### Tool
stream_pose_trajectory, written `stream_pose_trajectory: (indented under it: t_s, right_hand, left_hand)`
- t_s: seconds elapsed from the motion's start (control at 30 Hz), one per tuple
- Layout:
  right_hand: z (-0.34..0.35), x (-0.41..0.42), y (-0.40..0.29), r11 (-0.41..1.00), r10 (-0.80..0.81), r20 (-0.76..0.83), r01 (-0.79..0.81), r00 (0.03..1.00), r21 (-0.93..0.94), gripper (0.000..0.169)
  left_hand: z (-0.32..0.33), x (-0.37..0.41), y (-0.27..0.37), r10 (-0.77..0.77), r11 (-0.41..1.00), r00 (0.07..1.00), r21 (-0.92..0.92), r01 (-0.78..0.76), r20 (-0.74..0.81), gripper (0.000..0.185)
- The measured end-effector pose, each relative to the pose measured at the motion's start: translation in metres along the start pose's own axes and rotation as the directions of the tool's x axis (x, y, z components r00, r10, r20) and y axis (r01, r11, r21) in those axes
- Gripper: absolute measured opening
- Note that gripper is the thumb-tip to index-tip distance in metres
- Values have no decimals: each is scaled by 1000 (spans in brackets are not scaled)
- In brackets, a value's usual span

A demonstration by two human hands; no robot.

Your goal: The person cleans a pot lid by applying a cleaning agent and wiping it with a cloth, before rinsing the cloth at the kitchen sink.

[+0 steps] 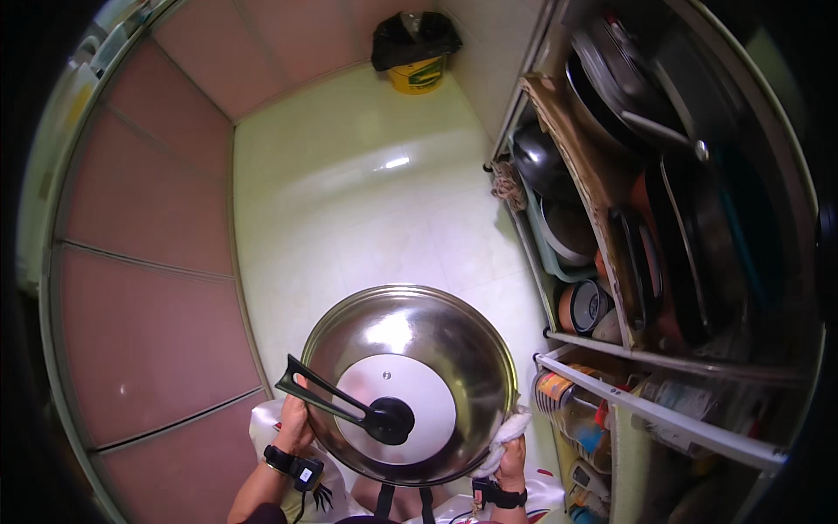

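A large round wok lid [471,354] of shiny metal, with a glass centre and a black upright handle [386,422], lies in front of me at waist height. It seems to cover a pan, whose body is hidden beneath it. My left hand [298,419] holds the left rim, partly behind the handle's long arm. At the lower right rim, my right hand [510,458] grips a white cloth [507,435] pressed against the edge. Both wrists wear black straps with small devices.
Pink cabinet doors [157,327] line the left side. Along the right stands a metal rack [661,386] with pans, pots, cardboard and bottles. A yellow bucket [419,75] with a black bag stands on the pale floor [366,216] at the far wall.
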State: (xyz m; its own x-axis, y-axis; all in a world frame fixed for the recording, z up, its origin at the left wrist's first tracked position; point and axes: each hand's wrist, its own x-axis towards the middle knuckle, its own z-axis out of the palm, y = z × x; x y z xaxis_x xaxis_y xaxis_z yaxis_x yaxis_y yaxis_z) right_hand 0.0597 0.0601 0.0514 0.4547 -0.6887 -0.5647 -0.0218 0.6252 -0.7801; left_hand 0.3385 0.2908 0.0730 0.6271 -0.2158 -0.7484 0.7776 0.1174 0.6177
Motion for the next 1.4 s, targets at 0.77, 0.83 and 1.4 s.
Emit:
stream_pose_trajectory:
  t_s: [0.77,0.83,1.4]
  right_hand:
    - [505,-100,-504,403,-173,913,872,370,-277,27]
    - [550,-132,-539,419,-249,907,882,340,-215,29]
    - [635,-74,-651,105,-700,685,978,201,-180,28]
  left_hand:
    - [7,-371,479,808,563,576,125,-817,124,40]
    - [6,-390,527,861,458,485,185,-870,149,38]
    - [172,-321,716,617,-371,33,328,-869,786,28]
